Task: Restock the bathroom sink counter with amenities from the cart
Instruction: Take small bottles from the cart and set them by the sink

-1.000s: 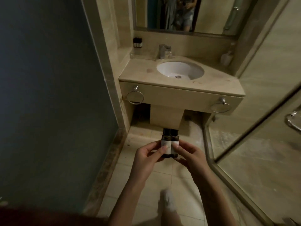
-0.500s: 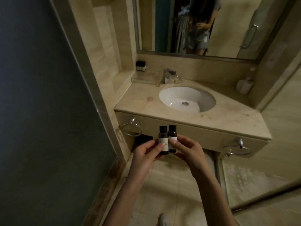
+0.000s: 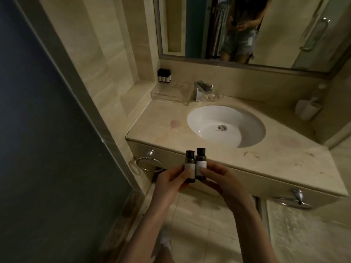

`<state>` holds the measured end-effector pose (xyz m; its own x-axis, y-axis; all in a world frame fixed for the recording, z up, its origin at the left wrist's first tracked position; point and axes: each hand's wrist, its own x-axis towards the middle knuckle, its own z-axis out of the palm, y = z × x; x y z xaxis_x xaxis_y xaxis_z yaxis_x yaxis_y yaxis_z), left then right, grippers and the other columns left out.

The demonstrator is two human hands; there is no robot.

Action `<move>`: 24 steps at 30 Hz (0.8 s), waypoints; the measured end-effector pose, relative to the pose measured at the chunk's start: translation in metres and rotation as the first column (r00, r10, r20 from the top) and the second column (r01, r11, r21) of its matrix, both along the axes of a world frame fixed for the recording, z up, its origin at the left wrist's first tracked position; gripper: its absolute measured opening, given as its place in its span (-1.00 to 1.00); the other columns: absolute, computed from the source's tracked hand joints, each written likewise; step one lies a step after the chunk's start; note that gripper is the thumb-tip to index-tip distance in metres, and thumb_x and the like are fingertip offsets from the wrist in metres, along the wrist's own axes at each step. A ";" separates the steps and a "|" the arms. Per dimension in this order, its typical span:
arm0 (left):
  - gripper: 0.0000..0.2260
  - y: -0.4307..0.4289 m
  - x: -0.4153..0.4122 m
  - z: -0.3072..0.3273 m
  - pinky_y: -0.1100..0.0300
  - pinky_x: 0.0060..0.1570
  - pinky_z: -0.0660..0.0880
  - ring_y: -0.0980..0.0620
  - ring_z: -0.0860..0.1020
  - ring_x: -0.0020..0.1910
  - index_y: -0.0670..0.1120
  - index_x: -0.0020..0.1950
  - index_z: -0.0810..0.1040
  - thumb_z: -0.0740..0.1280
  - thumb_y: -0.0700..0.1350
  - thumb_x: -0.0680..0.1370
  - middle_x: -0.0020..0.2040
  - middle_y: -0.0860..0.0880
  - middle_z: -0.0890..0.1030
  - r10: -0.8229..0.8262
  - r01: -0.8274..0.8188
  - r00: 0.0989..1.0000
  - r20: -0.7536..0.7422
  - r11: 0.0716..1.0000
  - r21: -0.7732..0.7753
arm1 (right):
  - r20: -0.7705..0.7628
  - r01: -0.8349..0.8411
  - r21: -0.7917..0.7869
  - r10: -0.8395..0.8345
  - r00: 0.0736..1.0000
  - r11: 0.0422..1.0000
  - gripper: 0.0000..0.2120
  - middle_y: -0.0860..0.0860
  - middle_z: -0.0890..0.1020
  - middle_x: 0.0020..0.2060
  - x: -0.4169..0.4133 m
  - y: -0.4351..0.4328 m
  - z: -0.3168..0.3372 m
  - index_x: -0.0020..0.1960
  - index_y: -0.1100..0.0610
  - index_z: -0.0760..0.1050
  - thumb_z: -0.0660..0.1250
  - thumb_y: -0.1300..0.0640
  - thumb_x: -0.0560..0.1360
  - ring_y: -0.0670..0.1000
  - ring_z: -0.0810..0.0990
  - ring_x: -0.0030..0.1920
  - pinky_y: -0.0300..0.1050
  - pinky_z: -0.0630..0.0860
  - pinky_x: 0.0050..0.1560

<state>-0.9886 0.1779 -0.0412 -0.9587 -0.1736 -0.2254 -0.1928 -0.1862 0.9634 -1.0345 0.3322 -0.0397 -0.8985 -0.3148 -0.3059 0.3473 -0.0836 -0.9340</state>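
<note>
Two small dark amenity bottles with pale labels stand upright side by side in front of the counter's front edge. My left hand pinches the left bottle and my right hand pinches the right bottle. The beige stone sink counter lies just beyond them, with a white basin set in it. Several similar dark bottles stand on the ledge at the back left corner, behind a clear tray.
A chrome faucet and a glass dish stand behind the basin. A white soap dispenser is at the back right. Towel rings hang on the counter front. A dark wall is on the left, a mirror above.
I have stepped closer to the sink, so the counter looks larger and lower in view. Both hands have carried the two bottles up near the counter's front edge.
</note>
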 end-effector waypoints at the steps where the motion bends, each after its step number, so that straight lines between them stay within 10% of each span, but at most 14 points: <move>1: -0.88 -0.007 -0.013 -0.004 0.28 -0.15 0.57 0.11 0.67 -0.14 -0.02 0.01 0.65 0.35 -0.16 0.53 -0.19 0.06 0.71 0.003 -0.003 1.000 -0.001 1.000 -0.015 | -0.006 -0.004 0.000 0.004 1.000 1.000 -0.74 0.10 0.70 -0.01 -0.011 -0.006 -0.002 0.15 0.20 0.59 0.36 0.24 0.47 0.05 0.67 0.01 -0.23 0.60 -0.06; 24: -0.79 -0.199 -0.315 -0.020 0.21 -0.10 0.59 0.02 0.68 -0.05 0.00 0.01 0.64 0.43 -0.04 0.38 -0.07 0.00 0.71 0.080 -0.077 0.996 -0.035 0.994 0.079 | -0.033 0.035 0.135 -0.031 0.999 0.990 -0.73 0.08 0.70 -0.04 -0.305 -0.206 -0.012 0.17 0.13 0.59 0.41 0.23 0.47 0.08 0.69 -0.02 -0.12 0.61 0.03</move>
<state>-1.3032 -0.0213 -0.0608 -0.9509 -0.2322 -0.2045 -0.1379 -0.2738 0.9519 -1.3392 0.1258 -0.0513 -0.9173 -0.2426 -0.3158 0.3173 0.0339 -0.9477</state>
